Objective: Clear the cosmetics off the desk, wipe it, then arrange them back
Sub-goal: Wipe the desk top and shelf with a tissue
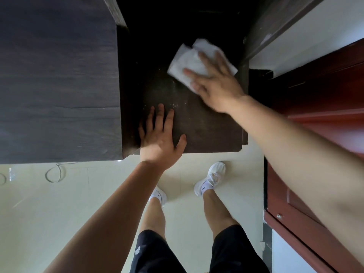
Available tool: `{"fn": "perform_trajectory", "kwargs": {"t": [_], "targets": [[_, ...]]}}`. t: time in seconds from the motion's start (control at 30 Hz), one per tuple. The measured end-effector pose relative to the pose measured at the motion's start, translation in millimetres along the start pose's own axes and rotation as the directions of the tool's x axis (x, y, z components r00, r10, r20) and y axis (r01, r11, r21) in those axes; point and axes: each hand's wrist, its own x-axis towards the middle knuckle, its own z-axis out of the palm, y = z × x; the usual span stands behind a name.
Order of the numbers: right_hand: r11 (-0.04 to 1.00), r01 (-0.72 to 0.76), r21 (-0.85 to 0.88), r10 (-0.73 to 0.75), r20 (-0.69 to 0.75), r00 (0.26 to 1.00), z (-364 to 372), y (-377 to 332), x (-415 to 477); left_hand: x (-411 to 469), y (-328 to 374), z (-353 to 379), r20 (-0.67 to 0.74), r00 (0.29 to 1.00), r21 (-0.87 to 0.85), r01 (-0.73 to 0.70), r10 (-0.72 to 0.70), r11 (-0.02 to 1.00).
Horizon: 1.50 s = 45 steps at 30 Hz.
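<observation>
A dark brown desk top (206, 125) lies below me, with pale dust specks near its middle. My right hand (214, 83) presses flat, fingers straight, on a white folded cloth (189, 60) at the desk's far right part. My left hand (161, 134) rests flat on the desk near its front left edge, fingers spread. No cosmetics show on the desk.
A taller dark wooden cabinet (59, 85) stands against the desk's left side. A reddish-brown door (325, 115) and its frame are on the right. Pale floor tiles (59, 203), my legs and white shoes are below, with a cable loop (53, 174) on the floor.
</observation>
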Motion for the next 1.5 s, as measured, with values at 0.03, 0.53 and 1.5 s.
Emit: {"fn": "perform_trajectory", "kwargs": {"t": [0.03,0.53,1.5], "targets": [[0.997,-0.074,-0.017,0.074,-0.019,0.997,-6.6,11.4,12.7,0.2,-0.6,0.0,0.003,1.000,0.000,-0.001,0.001,1.000],[0.988,0.156,-0.018,-0.157,-0.049,0.986,18.1,-14.6,-41.1,-1.0,-1.1,4.8,-0.036,0.999,0.024,-0.004,0.005,1.000],[1.000,0.021,0.013,-0.022,0.044,0.999,0.1,-121.5,39.2,-96.0,-31.5,-2.9,0.129,0.991,0.122,0.008,-0.023,0.992]]}}
